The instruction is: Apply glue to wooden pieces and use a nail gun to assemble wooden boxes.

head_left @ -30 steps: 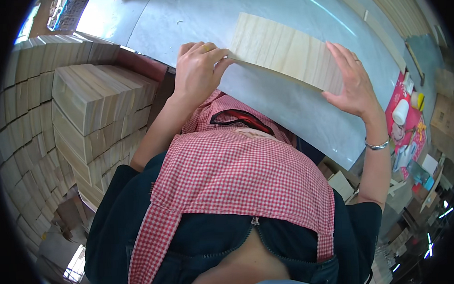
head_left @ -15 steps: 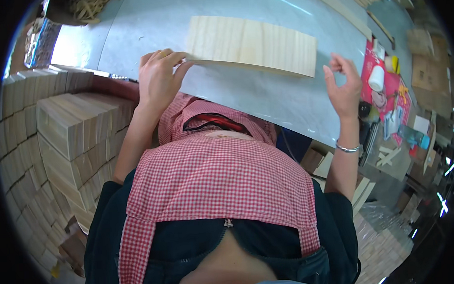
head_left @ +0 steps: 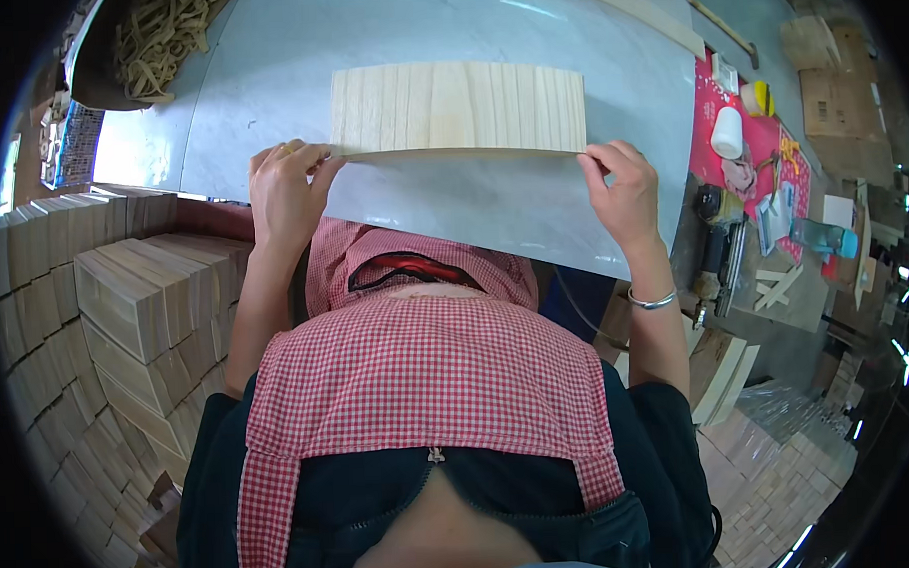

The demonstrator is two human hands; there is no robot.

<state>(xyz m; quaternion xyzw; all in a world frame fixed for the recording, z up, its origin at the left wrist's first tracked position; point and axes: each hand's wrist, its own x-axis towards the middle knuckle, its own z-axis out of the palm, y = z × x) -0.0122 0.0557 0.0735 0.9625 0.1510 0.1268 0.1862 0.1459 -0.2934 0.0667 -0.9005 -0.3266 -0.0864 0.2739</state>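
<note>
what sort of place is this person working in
Likely a woodworking workshop: stacks of flat, pale brown wooden pieces line the left side, and a pale rectangular wooden board is being handled at a glossy blue-grey worktable.

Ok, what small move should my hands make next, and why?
Perhaps gently raise the wooden board at its near edge: the left hand has fingertips at its near left corner, the right hand at its near right, so both ends could rise evenly.
</note>
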